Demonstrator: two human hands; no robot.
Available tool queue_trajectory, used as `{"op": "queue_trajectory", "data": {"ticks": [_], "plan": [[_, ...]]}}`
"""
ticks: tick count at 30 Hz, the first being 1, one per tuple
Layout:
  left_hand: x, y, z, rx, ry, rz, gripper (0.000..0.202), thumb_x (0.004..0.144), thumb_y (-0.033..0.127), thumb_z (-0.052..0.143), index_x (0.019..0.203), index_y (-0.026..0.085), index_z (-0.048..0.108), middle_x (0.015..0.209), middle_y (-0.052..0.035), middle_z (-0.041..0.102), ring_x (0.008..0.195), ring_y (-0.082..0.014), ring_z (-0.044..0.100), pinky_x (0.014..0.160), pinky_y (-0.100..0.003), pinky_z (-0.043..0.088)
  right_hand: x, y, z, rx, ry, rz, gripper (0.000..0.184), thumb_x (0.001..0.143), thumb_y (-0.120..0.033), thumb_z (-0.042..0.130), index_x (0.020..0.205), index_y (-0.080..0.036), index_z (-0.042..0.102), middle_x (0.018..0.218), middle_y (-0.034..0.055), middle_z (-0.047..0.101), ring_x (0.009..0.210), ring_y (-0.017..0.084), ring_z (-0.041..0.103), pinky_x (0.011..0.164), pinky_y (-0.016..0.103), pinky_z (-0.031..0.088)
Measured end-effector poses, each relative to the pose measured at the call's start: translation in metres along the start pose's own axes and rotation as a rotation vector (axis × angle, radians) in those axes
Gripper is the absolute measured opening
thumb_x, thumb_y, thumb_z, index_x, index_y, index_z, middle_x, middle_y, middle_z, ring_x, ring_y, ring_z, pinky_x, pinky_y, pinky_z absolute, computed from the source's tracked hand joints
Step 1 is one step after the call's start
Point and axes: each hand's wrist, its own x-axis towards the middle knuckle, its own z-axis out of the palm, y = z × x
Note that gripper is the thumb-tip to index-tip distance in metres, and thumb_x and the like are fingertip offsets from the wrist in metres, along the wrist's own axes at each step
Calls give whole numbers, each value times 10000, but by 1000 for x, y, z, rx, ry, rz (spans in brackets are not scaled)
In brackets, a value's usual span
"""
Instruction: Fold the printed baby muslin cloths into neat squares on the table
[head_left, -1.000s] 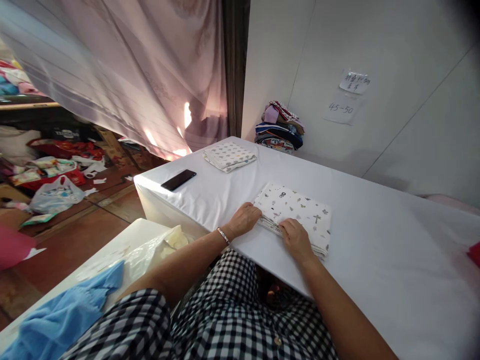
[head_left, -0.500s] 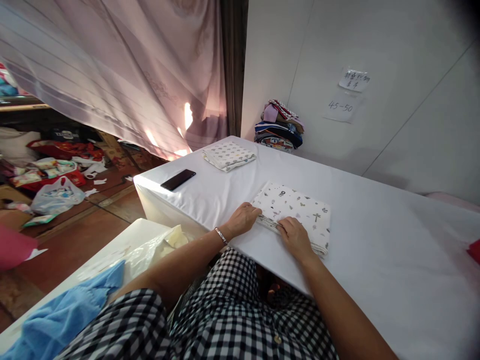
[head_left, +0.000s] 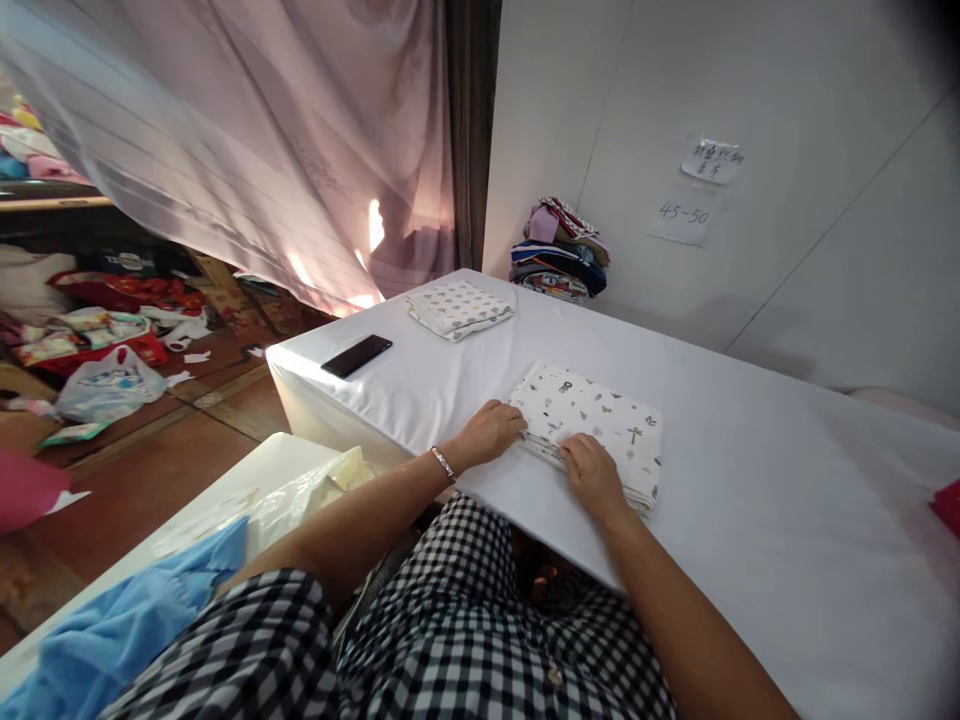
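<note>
A folded white cloth [head_left: 600, 410] with small printed plants and animals lies flat on the white-covered table [head_left: 750, 500] in front of me. My left hand [head_left: 491, 430] pinches its near left corner, fingers closed on the layered edge. Along the near edge, my right hand [head_left: 592, 475] has its fingers curled against the layers, gripping them. The fingertips of both hands are partly hidden at the fold. Farther back on the table rests a second folded cloth [head_left: 459, 308] with a small grey print, apart from both hands.
A black phone [head_left: 357, 356] lies near the table's left edge. Folded clothes [head_left: 559, 250] are stacked by the wall. To my left, a lower white surface bears a blue cloth [head_left: 142, 620] and a clear plastic bag [head_left: 300, 500]. Bags [head_left: 112, 385] litter the floor beyond the curtain [head_left: 300, 130].
Both hands keep their places on the near edge of the cloth, with only a very slight shift. The view has tilted a little; the curtain at the left has swayed.
</note>
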Motion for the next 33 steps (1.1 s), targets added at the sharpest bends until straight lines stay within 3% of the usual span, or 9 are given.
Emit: {"op": "queue_trajectory", "data": {"ticks": [8, 15, 19, 22, 25, 29, 33], "plan": [[5, 1, -3, 139, 11, 44, 228, 871, 108, 364, 897, 164, 584, 856, -55, 593, 825, -167, 512, 807, -331, 346, 0, 0, -2, 34, -17, -4, 226, 932, -277, 374, 874, -189, 574, 839, 52, 578, 811, 177, 506, 727, 297, 395], [-10, 2, 6, 33, 35, -27, 225, 852, 105, 393, 944, 174, 587, 943, -51, 601, 918, -169, 521, 833, -324, 370, 1, -5, -6, -13, -61, -29, 219, 907, -260, 422, 1013, -211, 607, 895, 53, 584, 857, 187, 520, 753, 306, 406], [-7, 3, -2, -77, 30, -86, 263, 783, 90, 446, 966, 192, 605, 968, -46, 615, 934, -170, 549, 857, -337, 389, 1, -4, -5, -30, -83, -33, 249, 914, -252, 409, 1033, -231, 626, 869, 54, 578, 832, 185, 520, 732, 303, 408], [3, 8, -10, -135, 76, -111, 227, 799, 159, 475, 979, 193, 610, 982, -47, 627, 954, -175, 561, 878, -349, 400, 2, -3, -3, -41, -66, -31, 254, 918, -264, 410, 1028, -231, 636, 851, 54, 577, 821, 180, 518, 720, 298, 408], [15, 18, -9, -124, 141, -82, 253, 873, 275, 444, 1073, 190, 573, 1130, -61, 599, 1093, -184, 509, 951, -361, 368, 2, -2, -1, -47, -62, -29, 254, 920, -272, 410, 1034, -225, 633, 845, 54, 574, 818, 179, 513, 719, 297, 406], [19, 27, 8, -10, 87, -71, 391, 897, 415, 406, 1185, 168, 503, 1283, -97, 511, 1233, -238, 401, 1017, -417, 303, 2, -3, -2, -59, -87, -22, 246, 921, -262, 407, 1006, -204, 630, 837, 51, 564, 817, 179, 504, 725, 296, 398], [6, 27, 24, 44, 52, -100, 467, 905, 457, 364, 1253, 158, 446, 1312, -99, 487, 1262, -241, 374, 1056, -420, 258, 2, -5, -4, -38, -77, -23, 226, 914, -259, 418, 986, -199, 623, 857, 53, 568, 836, 181, 505, 748, 300, 394]]}}
